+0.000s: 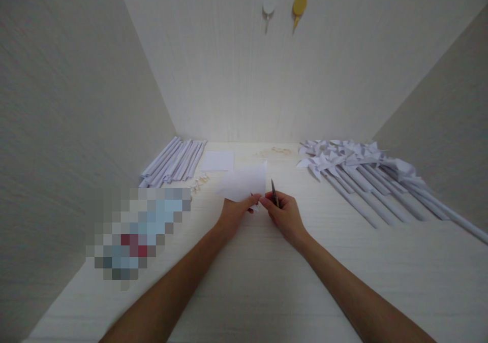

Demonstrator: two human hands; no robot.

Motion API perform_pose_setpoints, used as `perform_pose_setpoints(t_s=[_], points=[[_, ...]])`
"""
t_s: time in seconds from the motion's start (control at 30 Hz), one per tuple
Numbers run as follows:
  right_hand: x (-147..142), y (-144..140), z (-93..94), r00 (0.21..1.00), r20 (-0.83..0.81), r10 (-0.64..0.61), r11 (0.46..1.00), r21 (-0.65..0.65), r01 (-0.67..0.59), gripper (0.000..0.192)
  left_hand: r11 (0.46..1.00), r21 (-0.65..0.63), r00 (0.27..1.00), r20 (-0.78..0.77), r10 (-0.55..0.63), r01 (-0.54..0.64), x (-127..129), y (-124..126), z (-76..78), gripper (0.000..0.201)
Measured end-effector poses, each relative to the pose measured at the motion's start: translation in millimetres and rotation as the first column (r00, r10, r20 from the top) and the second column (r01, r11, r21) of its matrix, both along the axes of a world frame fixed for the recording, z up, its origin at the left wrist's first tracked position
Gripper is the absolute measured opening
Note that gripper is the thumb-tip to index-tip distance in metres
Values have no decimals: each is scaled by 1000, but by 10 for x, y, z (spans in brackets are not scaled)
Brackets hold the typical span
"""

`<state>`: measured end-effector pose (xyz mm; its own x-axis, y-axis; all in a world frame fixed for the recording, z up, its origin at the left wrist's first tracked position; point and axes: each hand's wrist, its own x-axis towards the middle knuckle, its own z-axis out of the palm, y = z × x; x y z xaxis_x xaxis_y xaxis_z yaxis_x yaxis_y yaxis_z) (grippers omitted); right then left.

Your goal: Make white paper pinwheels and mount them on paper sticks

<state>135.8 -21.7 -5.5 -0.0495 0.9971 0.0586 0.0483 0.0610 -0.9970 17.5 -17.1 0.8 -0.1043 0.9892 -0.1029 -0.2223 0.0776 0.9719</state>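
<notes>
Both arms reach forward over the pale table (267, 282), and the hands meet in the middle. The left hand (234, 213) pinches the near edge of a white paper sheet (244, 183), lifting it so it can be worked on. The right hand (285, 216) is closed on a thin dark tool (274, 193), tip pointing up beside the paper. Far left lie rolled paper sticks (173, 162). Far right lie paper pinwheels (354, 167). 2 hooks (284, 7) hang on the wall.

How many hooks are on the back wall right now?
2: a white hook on the left and a yellow hook beside it, both high on the back wall.
</notes>
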Motion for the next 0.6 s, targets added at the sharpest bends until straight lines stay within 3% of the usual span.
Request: perform_pose_setpoints(t_s=[0.33,0.6], points=[[11,12,-38,1000,-17,-13,1000,1,13,25,1000,8,997,81,-17,16,3,10,-23,16],[24,10,-50,999,29,-20,1000,20,19,26,1000,-6,999,52,6,-5,13,-6,-7,15]])
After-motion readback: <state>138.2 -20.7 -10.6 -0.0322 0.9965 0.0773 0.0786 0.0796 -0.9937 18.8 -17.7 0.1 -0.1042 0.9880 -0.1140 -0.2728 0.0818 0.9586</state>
